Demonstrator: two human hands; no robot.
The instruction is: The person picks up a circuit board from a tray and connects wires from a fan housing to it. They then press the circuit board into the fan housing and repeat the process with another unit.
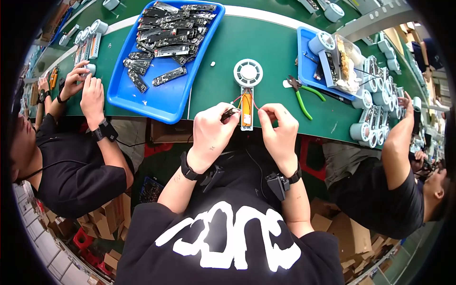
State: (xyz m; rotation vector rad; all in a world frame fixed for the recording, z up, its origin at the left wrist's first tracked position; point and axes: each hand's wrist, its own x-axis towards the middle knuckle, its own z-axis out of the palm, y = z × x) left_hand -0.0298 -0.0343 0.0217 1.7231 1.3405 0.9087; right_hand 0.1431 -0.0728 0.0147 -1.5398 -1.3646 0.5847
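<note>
A small handheld fan lies on the green table straight in front of me, its round white head pointing away. Its narrow handle is uncovered and shows an orange battery with thin red wires coming out on both sides. At the handle's left side, my left hand is closed on a small dark circuit board, mostly hidden by the fingers. On the other side, my right hand pinches the end of a thin red wire between thumb and forefinger.
A blue tray with many dark circuit boards stands at left. Green-handled cutters lie right of the fan. Further right are a smaller blue tray and several stacked white fans. Co-workers sit on both sides.
</note>
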